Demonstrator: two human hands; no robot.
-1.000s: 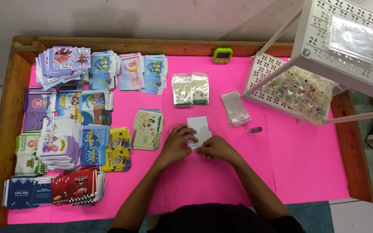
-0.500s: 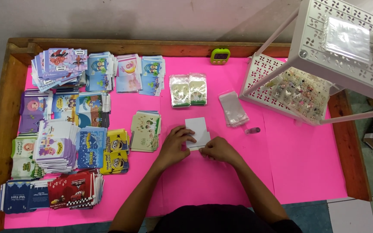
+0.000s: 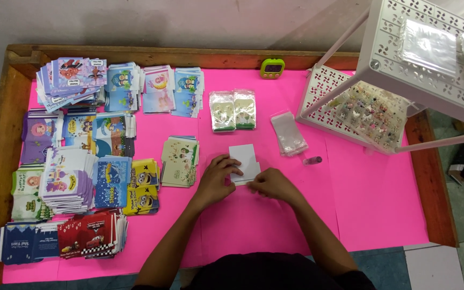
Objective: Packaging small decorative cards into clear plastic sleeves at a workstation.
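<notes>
Two bare forearms run up from the bottom edge of the head view, uncovered from elbow to wrist, with no sleeve reaching over them. The left hand (image 3: 217, 179) and the right hand (image 3: 273, 185) are bare too: no glove, ring, watch or bracelet shows on either. At the very bottom, between the two arms, sits the rounded top of a black garment (image 3: 267, 273), plain and dark, with no print, seam or button that can be made out. Its short sleeve ends fall near the elbows at the frame edge.
</notes>
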